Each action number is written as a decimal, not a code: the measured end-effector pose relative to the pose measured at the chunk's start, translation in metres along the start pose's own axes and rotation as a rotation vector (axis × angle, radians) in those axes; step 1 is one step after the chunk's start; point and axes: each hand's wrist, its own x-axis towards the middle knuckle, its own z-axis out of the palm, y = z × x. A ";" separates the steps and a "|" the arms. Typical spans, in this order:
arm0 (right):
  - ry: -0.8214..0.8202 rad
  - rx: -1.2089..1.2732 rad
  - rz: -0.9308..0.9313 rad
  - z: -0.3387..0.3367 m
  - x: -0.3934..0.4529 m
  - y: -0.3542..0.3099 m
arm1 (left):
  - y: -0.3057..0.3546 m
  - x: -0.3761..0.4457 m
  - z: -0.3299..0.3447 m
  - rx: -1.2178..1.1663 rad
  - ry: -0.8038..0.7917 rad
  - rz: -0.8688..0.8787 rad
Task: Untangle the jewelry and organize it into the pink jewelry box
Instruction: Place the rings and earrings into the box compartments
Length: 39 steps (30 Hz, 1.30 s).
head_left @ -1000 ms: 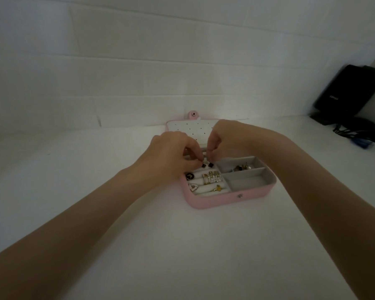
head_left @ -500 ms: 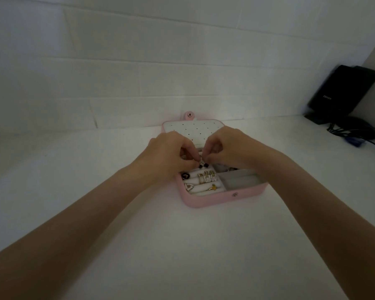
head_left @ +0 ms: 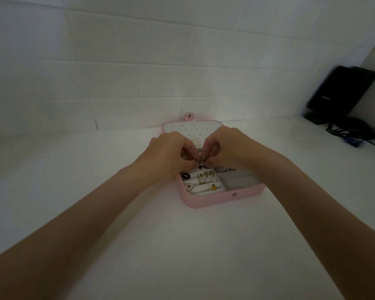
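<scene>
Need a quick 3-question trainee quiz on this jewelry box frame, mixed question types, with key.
1. True or false: the lid of the pink jewelry box is shut.
2. Multiple choice: the small dark piece is pinched by A) the left hand alone, B) the right hand alone, C) both hands.
3. Fill in: the gold rings sit in the box's ____ half, seen from the camera.

Key: 1 false, it lies open toward the wall. 2 C. 3 left; the grey compartment to their right looks empty.
</scene>
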 end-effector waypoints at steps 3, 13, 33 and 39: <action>-0.004 0.089 0.034 -0.002 -0.003 0.003 | 0.001 0.000 -0.003 -0.018 -0.006 -0.011; 0.126 0.344 0.114 -0.038 -0.024 0.033 | 0.017 0.004 -0.012 -0.096 0.027 0.020; 0.238 0.000 0.319 -0.034 -0.077 0.137 | 0.091 0.020 0.051 -0.043 -0.069 0.196; 0.244 0.514 0.119 -0.056 -0.083 0.096 | 0.093 0.024 0.048 -0.082 0.035 0.207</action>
